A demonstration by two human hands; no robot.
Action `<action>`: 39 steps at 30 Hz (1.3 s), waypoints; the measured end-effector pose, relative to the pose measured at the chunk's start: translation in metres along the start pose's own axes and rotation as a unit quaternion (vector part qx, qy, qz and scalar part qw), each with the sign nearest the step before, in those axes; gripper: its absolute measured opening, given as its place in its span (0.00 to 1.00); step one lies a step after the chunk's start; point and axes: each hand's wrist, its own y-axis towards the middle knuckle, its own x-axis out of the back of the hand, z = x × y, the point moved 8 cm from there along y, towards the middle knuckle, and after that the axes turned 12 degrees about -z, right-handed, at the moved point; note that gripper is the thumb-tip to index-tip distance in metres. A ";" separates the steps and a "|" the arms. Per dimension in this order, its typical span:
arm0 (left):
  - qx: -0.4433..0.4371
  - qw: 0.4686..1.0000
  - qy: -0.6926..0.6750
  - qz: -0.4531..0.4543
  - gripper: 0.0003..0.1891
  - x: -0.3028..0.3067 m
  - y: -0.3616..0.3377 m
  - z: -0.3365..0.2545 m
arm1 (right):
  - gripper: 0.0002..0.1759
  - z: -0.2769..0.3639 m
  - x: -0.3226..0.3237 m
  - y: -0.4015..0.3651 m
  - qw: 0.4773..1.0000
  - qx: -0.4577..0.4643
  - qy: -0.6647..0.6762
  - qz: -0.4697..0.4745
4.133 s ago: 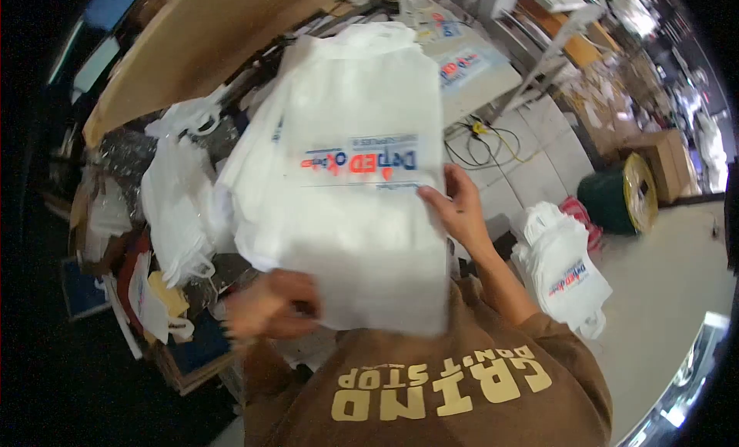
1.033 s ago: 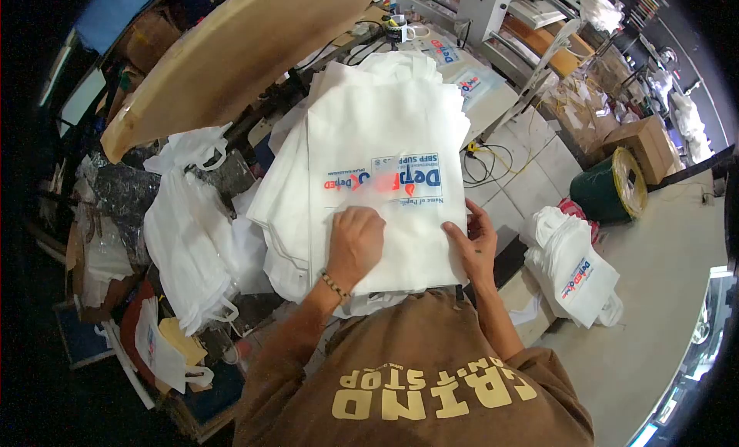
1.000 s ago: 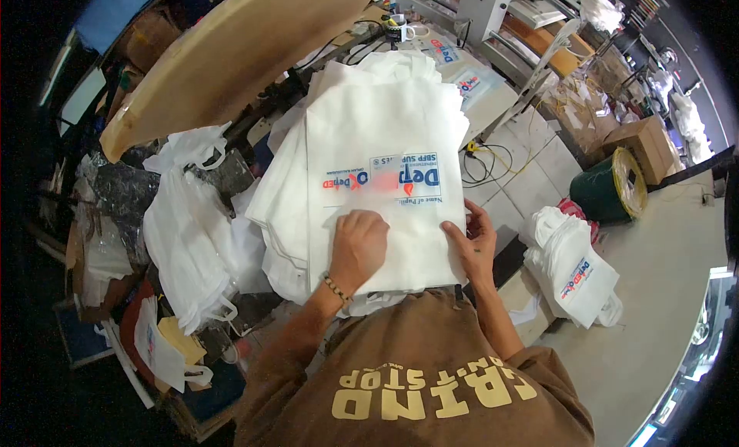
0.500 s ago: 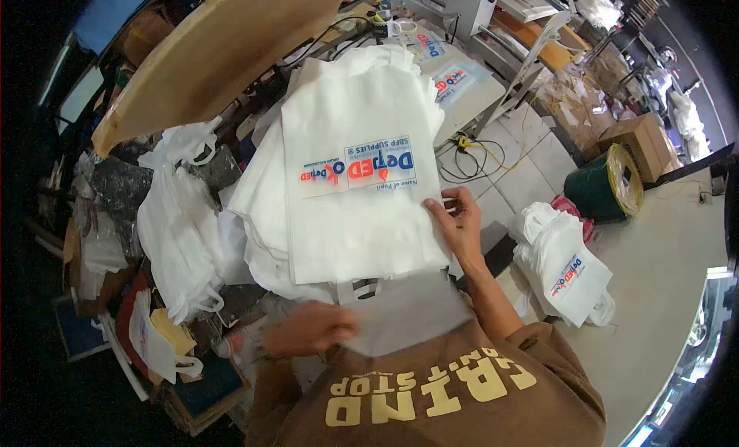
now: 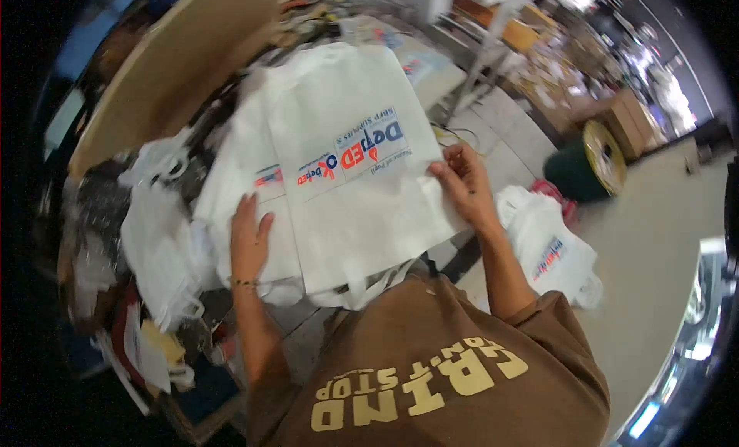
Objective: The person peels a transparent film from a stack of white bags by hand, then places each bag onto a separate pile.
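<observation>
A white cloth bag (image 5: 346, 231) with a blue and red print lies on top of a pile of similar white bags (image 5: 223, 193), its handles toward my shirt. My right hand (image 5: 462, 181) pinches the bag's right edge between thumb and fingers. At the left, my left hand (image 5: 251, 235) rests on the bags beneath, beside the top bag's left edge, with thumb and fingers apart and nothing gripped.
Bundled white bags (image 5: 158, 239) lie at the left, and more printed bags (image 5: 550, 251) at the right. Near them stand a green spool (image 5: 577, 170) and a cardboard box (image 5: 627, 120). A large curved board (image 5: 177, 70) rises at the upper left.
My left hand has moved up and left onto the pile. The grey sheet near my shirt no longer shows. My right hand stays at the top bag's edge, and the view has shifted and tilted.
</observation>
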 end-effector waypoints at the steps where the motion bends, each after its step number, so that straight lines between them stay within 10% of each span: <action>1: 0.004 0.999 0.030 0.035 0.29 -0.010 0.003 -0.001 | 0.11 -0.004 0.037 0.011 1.000 -0.007 -0.018 0.016; 10: -0.026 0.992 0.075 0.102 0.28 -0.033 0.004 0.003 | 0.20 -0.152 0.455 -0.044 0.831 -0.233 -0.504 0.047; 14: -0.050 0.989 0.087 0.113 0.28 -0.049 0.005 0.033 | 0.15 -0.231 0.571 -0.092 0.803 -0.171 -0.569 0.046; 19: 0.016 0.989 0.070 0.130 0.28 -0.049 0.006 0.036 | 0.24 -0.290 0.661 -0.127 0.616 -0.326 -0.717 0.035; 22: 0.023 0.988 0.074 0.137 0.29 -0.052 0.007 0.055 | 0.30 -0.270 0.639 -0.117 0.571 -0.144 -0.801 -0.104; 27: 0.052 0.986 0.131 0.088 0.31 -0.053 0.008 -0.002 | 0.68 -0.414 0.543 -0.156 0.687 -0.443 -0.559 -0.143; 39: 0.154 0.982 0.042 0.098 0.34 -0.063 0.000 -0.005 | 0.59 -0.427 0.420 -0.210 0.834 -0.307 -0.439 -0.131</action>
